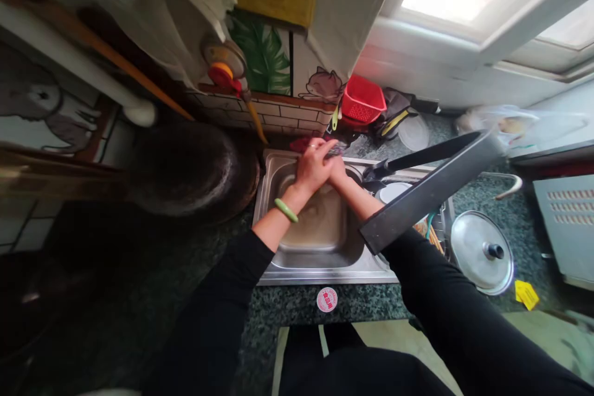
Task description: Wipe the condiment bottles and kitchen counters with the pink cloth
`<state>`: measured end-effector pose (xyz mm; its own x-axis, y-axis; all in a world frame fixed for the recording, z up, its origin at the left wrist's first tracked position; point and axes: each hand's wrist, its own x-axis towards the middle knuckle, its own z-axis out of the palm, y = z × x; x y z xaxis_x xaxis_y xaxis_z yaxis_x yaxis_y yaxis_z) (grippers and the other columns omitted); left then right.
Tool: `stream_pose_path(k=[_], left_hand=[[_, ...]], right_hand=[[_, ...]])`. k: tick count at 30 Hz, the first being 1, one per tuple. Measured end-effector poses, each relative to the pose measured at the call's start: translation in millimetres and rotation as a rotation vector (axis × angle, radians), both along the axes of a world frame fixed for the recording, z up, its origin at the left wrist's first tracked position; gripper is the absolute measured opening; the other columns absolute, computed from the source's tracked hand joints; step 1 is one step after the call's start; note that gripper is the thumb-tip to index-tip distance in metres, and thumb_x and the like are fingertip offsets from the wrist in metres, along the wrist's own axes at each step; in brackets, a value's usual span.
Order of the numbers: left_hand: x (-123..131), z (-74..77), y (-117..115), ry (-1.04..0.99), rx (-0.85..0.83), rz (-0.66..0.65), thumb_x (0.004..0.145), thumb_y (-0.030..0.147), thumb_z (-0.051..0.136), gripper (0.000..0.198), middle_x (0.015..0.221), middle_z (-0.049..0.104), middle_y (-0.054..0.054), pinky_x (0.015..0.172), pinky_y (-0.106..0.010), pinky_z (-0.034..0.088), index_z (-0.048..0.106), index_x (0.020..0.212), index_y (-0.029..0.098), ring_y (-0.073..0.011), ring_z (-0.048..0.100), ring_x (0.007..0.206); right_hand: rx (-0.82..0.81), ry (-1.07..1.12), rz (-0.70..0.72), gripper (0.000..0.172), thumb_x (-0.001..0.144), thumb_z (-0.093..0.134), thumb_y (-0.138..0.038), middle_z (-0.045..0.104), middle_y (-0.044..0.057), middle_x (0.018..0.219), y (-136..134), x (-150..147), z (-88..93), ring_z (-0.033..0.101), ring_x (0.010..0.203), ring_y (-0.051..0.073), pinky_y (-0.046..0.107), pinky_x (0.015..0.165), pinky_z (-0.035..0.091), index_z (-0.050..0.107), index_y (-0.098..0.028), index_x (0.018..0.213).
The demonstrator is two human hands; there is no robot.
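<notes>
Both hands are together over the back edge of a steel sink [315,229]. My left hand [314,164], with a green bangle [286,210] on its wrist, has its fingers bent over a small dark, shiny item [338,148]. Close against it on the right is my right hand [335,168], its fingers mostly hidden behind the left hand and that item. Murky water seems to lie in the basin below. A dark faucet-like fitting [378,170] stands right of the hands.
A dark wide band [431,192] crosses over my right forearm. Left stands a large blackened wok [185,167]. Behind the sink are a red basket [363,99] and a clear lid [414,132]. A pot lid [473,247] lies right, beside a dish rack [446,223].
</notes>
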<state>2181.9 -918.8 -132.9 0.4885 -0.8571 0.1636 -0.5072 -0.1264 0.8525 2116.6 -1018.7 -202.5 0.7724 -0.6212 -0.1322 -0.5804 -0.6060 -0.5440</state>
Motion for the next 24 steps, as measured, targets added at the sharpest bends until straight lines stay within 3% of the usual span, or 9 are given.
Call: stream_pose_path(k=[2, 6, 8, 11, 14, 16, 19, 21, 24], left_hand=[[13.2, 2.9, 15.6, 0.210, -0.035, 0.160, 0.080, 0.000, 0.071, 0.049, 0.125, 0.065, -0.010, 0.121, -0.038, 0.043, 0.079, 0.124, 0.023, -0.0296, 0.061, 0.128], [38.5, 1.6, 16.4, 0.484, -0.069, 0.342, 0.074, -0.004, 0.077, 0.048, 0.134, 0.062, -0.013, 0.127, -0.043, 0.037, 0.077, 0.116, 0.020, -0.0355, 0.054, 0.142], [45.2, -1.4, 9.5, 0.487, -0.058, 0.369, 0.072, -0.007, 0.077, 0.050, 0.146, 0.057, -0.016, 0.128, -0.045, 0.035, 0.075, 0.114, 0.019, -0.0369, 0.047, 0.150], [48.1, -9.3, 5.3, 0.434, -0.049, 0.410, 0.067, -0.013, 0.075, 0.053, 0.161, 0.045, -0.018, 0.129, -0.050, 0.033, 0.073, 0.110, 0.017, -0.0395, 0.037, 0.157], [47.0, -18.6, 11.1, 0.426, -0.065, 0.382, 0.069, -0.010, 0.076, 0.042, 0.168, 0.041, -0.015, 0.129, -0.056, 0.033, 0.074, 0.099, 0.020, -0.0402, 0.029, 0.160], [46.2, -22.1, 15.8, 0.434, -0.045, 0.341, 0.074, -0.003, 0.078, 0.032, 0.169, 0.042, -0.012, 0.127, -0.058, 0.035, 0.073, 0.094, 0.021, -0.0394, 0.023, 0.162], [43.1, -20.8, 19.2, 0.399, 0.004, 0.319, 0.076, 0.005, 0.080, 0.028, 0.173, 0.035, -0.012, 0.127, -0.062, 0.034, 0.073, 0.099, 0.021, -0.0407, 0.013, 0.165], [36.4, -16.4, 23.1, 0.318, 0.037, 0.300, 0.075, 0.006, 0.082, 0.038, 0.176, 0.030, -0.013, 0.128, -0.066, 0.029, 0.073, 0.109, 0.019, -0.0437, 0.009, 0.166], [15.2, -10.3, 42.5, 0.144, 0.097, 0.225, 0.076, 0.006, 0.081, 0.057, 0.178, 0.023, -0.017, 0.131, -0.069, 0.019, 0.069, 0.130, 0.019, -0.0469, 0.011, 0.165]], right_hand=[[-0.083, 0.041, -0.135, 0.039, 0.109, 0.044, -0.022, 0.057, 0.021, 0.148, -7.3, -13.9, 10.7, 0.049, 0.142, 0.034, 0.050, 0.123, 0.041, 0.063, -0.011, 0.142], [-0.178, 0.222, -0.533, 0.050, 0.108, 0.039, -0.026, 0.055, 0.032, 0.146, -22.4, -27.7, 29.2, 0.056, 0.133, 0.041, 0.057, 0.111, 0.048, 0.055, -0.004, 0.150], [-0.197, 0.225, -0.518, 0.064, 0.106, 0.047, -0.035, 0.044, 0.034, 0.157, -24.3, -27.8, 31.5, 0.053, 0.136, 0.045, 0.059, 0.111, 0.047, 0.040, -0.004, 0.162], [-0.248, 0.232, -0.247, 0.071, 0.104, 0.052, -0.037, 0.027, 0.022, 0.174, -24.3, -25.7, 24.1, 0.035, 0.152, 0.046, 0.061, 0.117, 0.041, 0.033, -0.016, 0.169], [-0.305, 0.231, -0.086, 0.060, 0.105, 0.040, -0.023, 0.038, 0.018, 0.171, -31.8, -23.0, 13.9, 0.030, 0.157, 0.041, 0.060, 0.119, 0.038, 0.043, -0.017, 0.165], [-0.348, 0.266, -0.121, 0.058, 0.106, 0.034, -0.018, 0.047, 0.019, 0.165, -41.5, -19.6, 11.6, 0.034, 0.155, 0.038, 0.059, 0.121, 0.035, 0.047, -0.015, 0.163], [-0.344, 0.436, -0.288, 0.052, 0.106, 0.036, -0.017, 0.057, 0.028, 0.153, -59.7, -14.8, 17.1, 0.044, 0.148, 0.040, 0.060, 0.120, 0.035, 0.059, -0.005, 0.151], [-0.279, 0.571, -0.396, 0.044, 0.104, 0.048, -0.019, 0.064, 0.036, 0.138, -74.4, -16.4, 24.1, 0.055, 0.137, 0.046, 0.065, 0.113, 0.039, 0.070, 0.004, 0.135], [-0.147, 0.769, -0.501, 0.037, 0.095, 0.068, -0.019, 0.071, 0.040, 0.118, -97.4, -26.3, 33.0, 0.065, 0.122, 0.050, 0.072, 0.100, 0.046, 0.077, 0.008, 0.118]])
